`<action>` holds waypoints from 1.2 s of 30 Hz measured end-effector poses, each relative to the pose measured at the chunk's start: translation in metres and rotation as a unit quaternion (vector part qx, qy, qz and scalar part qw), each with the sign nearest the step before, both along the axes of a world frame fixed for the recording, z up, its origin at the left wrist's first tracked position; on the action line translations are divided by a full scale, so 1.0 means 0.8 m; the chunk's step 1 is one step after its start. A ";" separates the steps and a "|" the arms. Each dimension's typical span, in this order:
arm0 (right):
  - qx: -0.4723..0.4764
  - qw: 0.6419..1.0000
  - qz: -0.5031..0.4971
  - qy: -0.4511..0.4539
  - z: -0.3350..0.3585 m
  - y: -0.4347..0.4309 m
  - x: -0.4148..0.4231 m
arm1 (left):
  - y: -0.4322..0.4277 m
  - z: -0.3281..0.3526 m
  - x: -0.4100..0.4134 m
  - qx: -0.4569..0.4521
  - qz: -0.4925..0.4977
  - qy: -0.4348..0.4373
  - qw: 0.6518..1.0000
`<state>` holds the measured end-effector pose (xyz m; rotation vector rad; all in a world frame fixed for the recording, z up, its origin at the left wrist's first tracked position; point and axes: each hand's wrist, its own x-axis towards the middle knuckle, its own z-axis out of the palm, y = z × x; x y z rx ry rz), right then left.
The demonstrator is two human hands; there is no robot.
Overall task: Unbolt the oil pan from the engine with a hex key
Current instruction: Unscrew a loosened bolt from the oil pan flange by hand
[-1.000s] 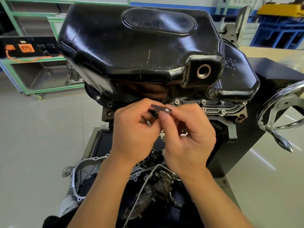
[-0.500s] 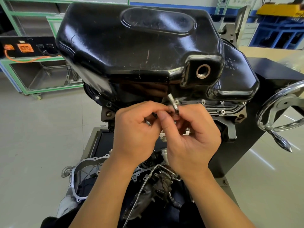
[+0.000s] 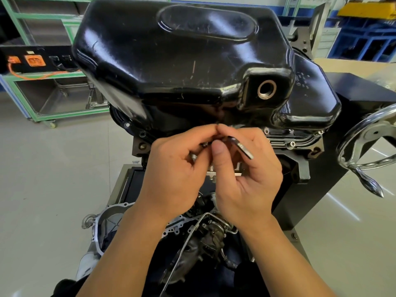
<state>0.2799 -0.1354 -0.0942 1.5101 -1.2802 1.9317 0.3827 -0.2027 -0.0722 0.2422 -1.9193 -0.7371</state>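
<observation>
Both the left hand (image 3: pixel 177 168) and right hand (image 3: pixel 246 181) are pinched round the key (image 3: pixel 242 147) at the near edge of the pan (image 3: pixel 182 61), which is seated atop the engine (image 3: pixel 302 166). Farther right, bolts (image 3: pixel 292 144) are seen in place: much unbolting is judged left.

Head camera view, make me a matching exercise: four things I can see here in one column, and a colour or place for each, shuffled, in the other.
Things:
1 oil pan
2 hex key
3 handwheel
4 cable

Descriptions:
A orange, far left
B shiny metal, at the right edge
C glossy black, top centre
D pinched in the right hand

Pairs: 1-C, 2-D, 3-B, 4-A
</observation>
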 end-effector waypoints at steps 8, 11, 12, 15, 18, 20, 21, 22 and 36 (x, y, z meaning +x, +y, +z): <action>-0.018 0.999 -0.032 -0.035 0.003 0.006 0.000 | 0.010 -0.009 -0.014 0.025 0.060 0.063 0.996; -0.005 0.999 -0.031 -0.016 0.004 0.008 -0.006 | 0.011 -0.012 -0.018 -0.008 0.127 0.067 0.990; 0.000 0.999 -0.031 -0.012 0.004 0.008 -0.007 | 0.009 -0.014 -0.019 -0.017 0.150 0.057 0.987; 0.000 0.999 -0.032 -0.009 0.003 0.005 -0.006 | 0.001 -0.024 -0.021 0.001 0.182 0.004 0.983; -0.002 0.999 -0.034 -0.015 0.002 0.002 -0.005 | -0.002 -0.033 -0.026 0.068 0.164 -0.017 0.984; 0.005 0.999 -0.038 -0.012 0.001 0.002 -0.006 | -0.003 -0.039 -0.030 0.079 0.178 -0.025 0.981; 0.013 0.999 -0.037 -0.010 0.001 0.003 -0.006 | -0.003 -0.041 -0.031 0.082 0.183 -0.028 0.979; 0.022 0.999 -0.032 -0.008 0.001 0.004 -0.005 | -0.004 -0.043 -0.032 0.085 0.185 -0.029 0.979; -0.011 0.999 -0.014 -0.047 0.005 0.011 -0.006 | 0.001 -0.046 -0.048 0.038 0.173 0.061 0.982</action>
